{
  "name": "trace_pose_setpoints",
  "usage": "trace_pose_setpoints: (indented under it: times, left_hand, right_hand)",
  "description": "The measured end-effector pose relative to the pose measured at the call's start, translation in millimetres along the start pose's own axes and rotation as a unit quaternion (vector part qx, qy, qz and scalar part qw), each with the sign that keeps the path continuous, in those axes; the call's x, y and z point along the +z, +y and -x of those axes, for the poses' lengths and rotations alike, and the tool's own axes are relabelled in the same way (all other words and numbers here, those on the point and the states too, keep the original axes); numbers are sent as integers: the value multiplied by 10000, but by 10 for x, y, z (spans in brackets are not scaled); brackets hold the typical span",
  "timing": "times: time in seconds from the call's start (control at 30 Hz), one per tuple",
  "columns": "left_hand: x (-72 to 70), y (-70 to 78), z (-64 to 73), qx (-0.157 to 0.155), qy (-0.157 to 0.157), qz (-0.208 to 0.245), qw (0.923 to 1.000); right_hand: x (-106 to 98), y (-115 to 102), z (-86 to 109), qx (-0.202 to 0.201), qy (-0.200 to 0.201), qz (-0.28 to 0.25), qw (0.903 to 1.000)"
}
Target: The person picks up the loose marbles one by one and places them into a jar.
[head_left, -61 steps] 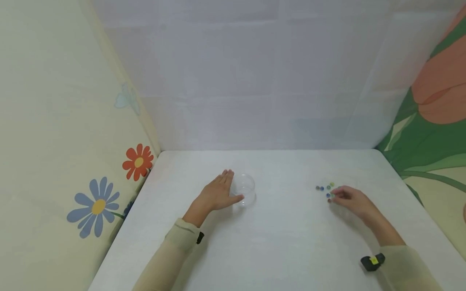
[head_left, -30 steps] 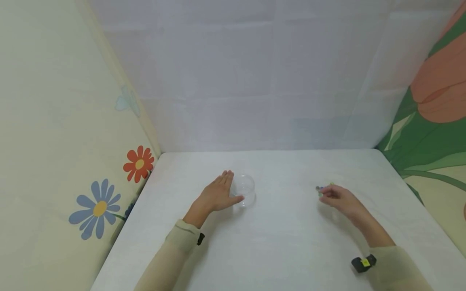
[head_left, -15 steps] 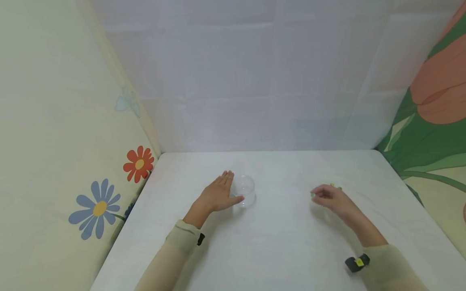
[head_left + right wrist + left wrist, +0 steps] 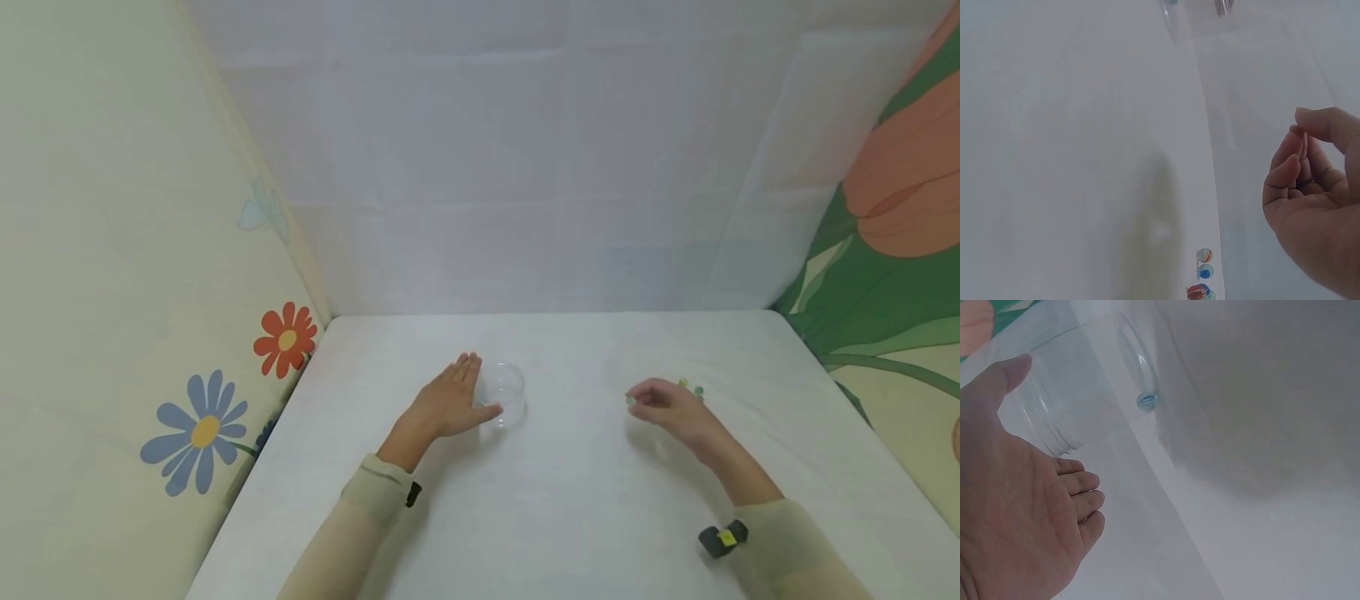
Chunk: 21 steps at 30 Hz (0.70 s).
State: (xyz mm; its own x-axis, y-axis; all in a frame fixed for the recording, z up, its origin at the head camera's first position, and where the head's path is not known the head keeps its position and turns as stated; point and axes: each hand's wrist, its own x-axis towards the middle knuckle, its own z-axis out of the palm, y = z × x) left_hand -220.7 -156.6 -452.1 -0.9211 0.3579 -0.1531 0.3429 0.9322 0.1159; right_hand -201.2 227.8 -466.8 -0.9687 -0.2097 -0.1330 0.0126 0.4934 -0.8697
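Head view first: our right hand [image 4: 671, 410] has slid left since a second ago, away from the yellow marble [image 4: 683, 382] and green marble [image 4: 699, 391], which now show just past its knuckles. It's pinching a pale marble [image 4: 630, 401] between thumb and fingertips, over the desk [image 4: 570, 500]. So for the work in hand, that one's off the pile and in the gap between pile and jar [image 4: 504, 390]. Our left hand [image 4: 446, 402] hasn't budged: fingers straight, thumb spread wide, right up against the jar's left side.

Left wrist view: same deal, thumb by the rim, fingers loose, nothing clasped. We can see a blue marble [image 4: 1147, 401] at the jar's far end; through clear plastic or glass it looks inside, but we wouldn't swear to it.

Right wrist view: thumb and fingertips are pressed together, though the pinched marble doesn't show from here. Down at the bottom edge we've got a striped marble [image 4: 1204, 255], a blue-swirl marble [image 4: 1205, 272] and a red marble [image 4: 1198, 291] bunched up.
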Motion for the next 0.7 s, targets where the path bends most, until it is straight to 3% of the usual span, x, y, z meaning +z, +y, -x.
trace_pose_setpoints:
  times: [0.7]
  left_hand:
    - [-21, 7, 24, -29, 8, 63, 10000]
  right_hand:
    - [165, -149, -72, -26, -74, -13, 10000]
